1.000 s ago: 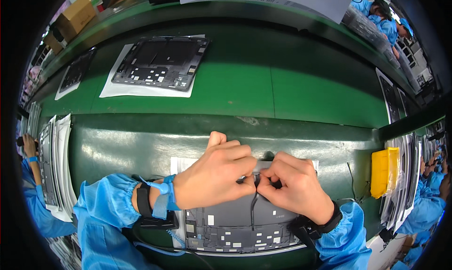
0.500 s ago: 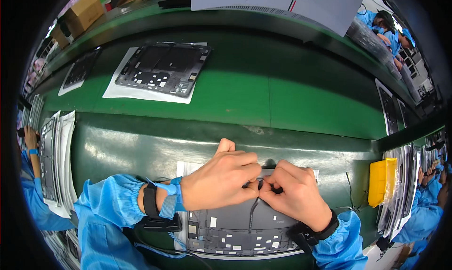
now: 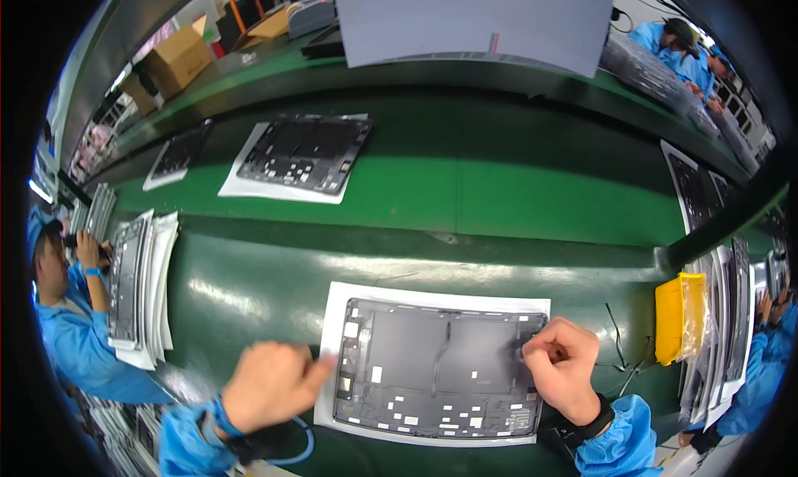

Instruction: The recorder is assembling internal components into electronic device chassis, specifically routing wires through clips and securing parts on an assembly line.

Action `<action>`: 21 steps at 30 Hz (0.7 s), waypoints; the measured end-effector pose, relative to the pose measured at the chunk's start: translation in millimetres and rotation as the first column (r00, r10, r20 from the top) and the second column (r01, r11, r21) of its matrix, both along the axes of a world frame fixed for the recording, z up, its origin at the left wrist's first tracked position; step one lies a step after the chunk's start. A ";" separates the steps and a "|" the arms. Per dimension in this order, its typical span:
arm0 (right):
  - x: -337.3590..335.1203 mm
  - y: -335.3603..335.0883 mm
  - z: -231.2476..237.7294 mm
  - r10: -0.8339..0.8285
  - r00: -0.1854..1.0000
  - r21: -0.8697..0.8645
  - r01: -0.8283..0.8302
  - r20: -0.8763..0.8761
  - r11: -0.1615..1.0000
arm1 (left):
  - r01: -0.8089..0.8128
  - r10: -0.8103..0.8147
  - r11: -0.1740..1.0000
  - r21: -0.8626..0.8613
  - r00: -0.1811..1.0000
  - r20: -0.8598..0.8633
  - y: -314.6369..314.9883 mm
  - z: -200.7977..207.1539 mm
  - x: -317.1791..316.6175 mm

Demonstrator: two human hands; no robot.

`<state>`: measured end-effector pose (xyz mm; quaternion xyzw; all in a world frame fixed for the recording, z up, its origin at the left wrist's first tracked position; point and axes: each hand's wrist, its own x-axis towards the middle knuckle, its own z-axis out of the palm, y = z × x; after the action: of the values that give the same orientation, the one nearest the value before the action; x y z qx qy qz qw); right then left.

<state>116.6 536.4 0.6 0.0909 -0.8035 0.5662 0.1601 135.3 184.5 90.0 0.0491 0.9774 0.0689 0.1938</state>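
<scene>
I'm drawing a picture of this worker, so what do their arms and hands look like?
Both hands, left and right, are bare, with no gloves. Both arms have shiny, light-blue sleeves with gathered cuffs. The left wrist wears a blue band; a blue cord curves nearby. The right wrist wears a black strap.

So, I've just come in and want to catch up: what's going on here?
A person is at a green bench with a dark flat panel, which lies on a white sheet. The left hand is by the sheet's left edge, thumb pointing toward it. The right hand is at the panel's right edge, curled in a pinch; whether it holds anything is hard to tell. A dark strip runs down the panel's middle.
</scene>
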 end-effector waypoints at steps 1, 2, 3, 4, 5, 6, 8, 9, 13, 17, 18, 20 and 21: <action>2.2 -0.9 -3.8 -0.011 0.992 -0.080 0.021 0.122 0.997 | -0.044 0.049 0.986 0.163 0.998 -0.029 12.0 -6.0 10.2; 1.2 -4.4 2.3 0.017 0.991 -0.099 -0.004 0.131 0.995 | -0.089 0.099 0.970 0.227 0.994 -0.034 21.4 -11.2 15.5; 0.3 -1.9 -4.6 0.047 0.987 -0.076 -0.036 0.156 0.996 | -0.120 0.136 0.947 0.297 0.990 -0.034 29.3 -15.9 18.3; -2.5 -1.5 -6.1 0.031 0.991 -0.050 -0.025 0.131 0.998 | -0.062 0.080 0.952 0.298 0.996 -0.050 32.2 -20.3 17.1; -5.0 -2.5 -8.7 0.023 0.993 -0.020 -0.020 0.115 1.000 | -0.134 0.167 0.929 0.345 0.984 -0.067 31.1 -27.7 15.6; -5.6 -2.8 -11.7 0.026 0.994 -0.069 -0.018 0.108 0.997 | -0.207 0.257 0.897 0.391 0.963 -0.080 30.8 -31.3 13.7; -5.6 -4.9 -8.4 0.046 0.992 -0.194 -0.022 0.120 0.981 | -0.191 0.280 0.849 0.493 0.953 -0.113 21.0 -35.3 9.7; -4.4 -4.8 -6.3 0.043 0.993 -0.196 -0.021 0.106 0.980 | -0.218 0.328 0.803 0.554 0.939 -0.106 13.1 -39.4 5.2; -2.7 -1.7 -0.1 0.112 0.969 -0.276 -0.049 0.218 0.960 | -0.220 0.410 0.418 0.881 0.911 0.033 33.9 -49.4 -32.6; -10.4 1.5 -11.3 0.108 0.983 -0.450 -0.031 0.146 0.892 | -0.364 0.336 0.404 0.839 0.912 0.234 58.3 -36.0 -86.2; -9.5 4.0 16.6 0.125 0.987 -0.459 -0.067 0.098 0.886 | -0.372 0.325 0.427 0.824 0.914 0.244 53.6 -34.1 -101.6; -8.2 25.1 85.7 0.036 0.941 -0.199 -0.108 -0.336 0.974 | -0.313 0.316 0.463 0.830 0.932 0.175 47.1 -43.1 -138.9; 1.4 38.1 128.2 0.081 0.880 -0.170 -0.179 -0.467 0.969 | -0.259 0.350 0.483 0.837 0.933 0.087 37.2 -43.7 -148.8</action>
<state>118.0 574.5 128.7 0.2580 -0.6717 0.6191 0.3146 -13.5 221.7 46.3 -0.0351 0.8253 0.5573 0.0844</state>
